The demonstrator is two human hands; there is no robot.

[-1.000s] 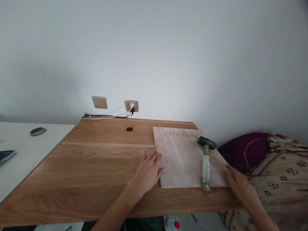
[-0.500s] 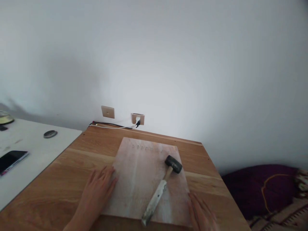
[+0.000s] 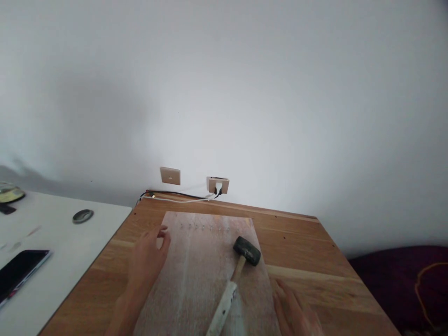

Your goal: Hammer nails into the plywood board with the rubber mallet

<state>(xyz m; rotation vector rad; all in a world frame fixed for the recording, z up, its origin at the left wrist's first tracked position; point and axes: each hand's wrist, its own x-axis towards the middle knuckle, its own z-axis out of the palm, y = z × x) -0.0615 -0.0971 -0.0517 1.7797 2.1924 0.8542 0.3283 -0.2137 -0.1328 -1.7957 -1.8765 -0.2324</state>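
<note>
A rectangular pale, whitish-worn wooden board lies flat on the wooden table. On it rests a mallet with a black head, its white-wrapped handle pointing toward me. Near the board's far edge runs a row of several small upright points, perhaps nails; they are too small to be sure. My left hand is at the board's left edge, thumb and index finger apart in a curve. Beside the right edge, my right hand lies low with its fingers stretched out, partly cut off by the frame. Neither hand touches the mallet.
A white table adjoins on the left, bearing a phone and a round dark lid-like disc. Cables run along the wooden table's back edge to a wall socket. Purple fabric lies at right.
The board has slid left across the table, carrying the mallet with it. My left hand has moved up along the left edge, its fingers now more curved. The camera view has shifted too.
</note>
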